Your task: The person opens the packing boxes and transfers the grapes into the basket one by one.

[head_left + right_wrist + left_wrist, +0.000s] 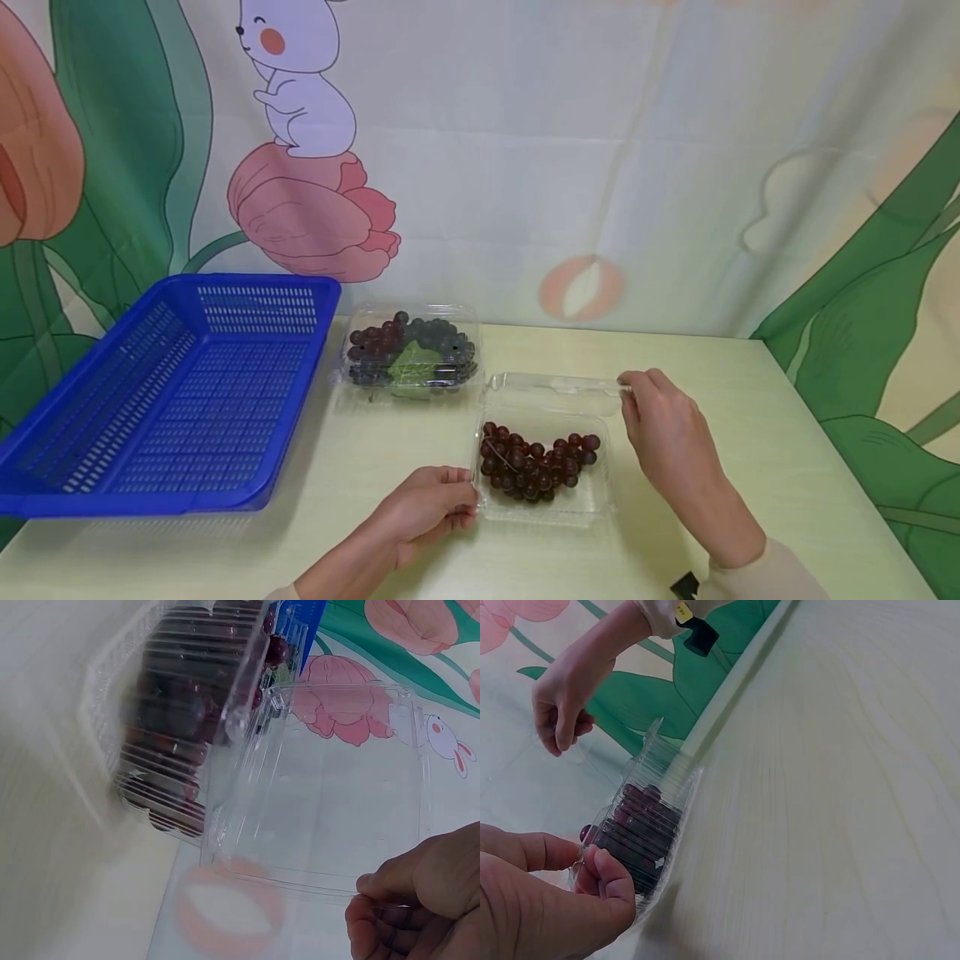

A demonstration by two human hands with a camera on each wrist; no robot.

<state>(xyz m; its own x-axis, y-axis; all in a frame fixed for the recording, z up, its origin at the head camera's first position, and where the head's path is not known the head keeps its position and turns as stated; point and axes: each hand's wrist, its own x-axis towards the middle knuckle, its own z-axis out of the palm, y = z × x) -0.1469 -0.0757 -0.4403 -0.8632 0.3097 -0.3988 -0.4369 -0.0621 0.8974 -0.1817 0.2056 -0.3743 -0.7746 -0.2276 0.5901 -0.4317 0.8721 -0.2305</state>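
A clear plastic clamshell box [592, 498] sits on the table with its lid [330, 802] raised at the back. Inside lies a bunch of dark red grapes [534, 467], curved along the front and sides. My left hand [431, 508] pinches the box's left rim between thumb and fingers, as the left wrist view also shows. At the lid's right corner, my right hand [671, 433] pinches the edge with thumb and forefinger [375, 885]. Ribbed box walls partly hide the grapes in both wrist views.
Behind to the left stands a second clear clamshell box [468, 317], closed, holding red and black grapes and a green leaf [415, 367]. A blue plastic basket [300, 408] occupies the table's left side. A printed curtain [480, 167] hangs along the table's back edge.
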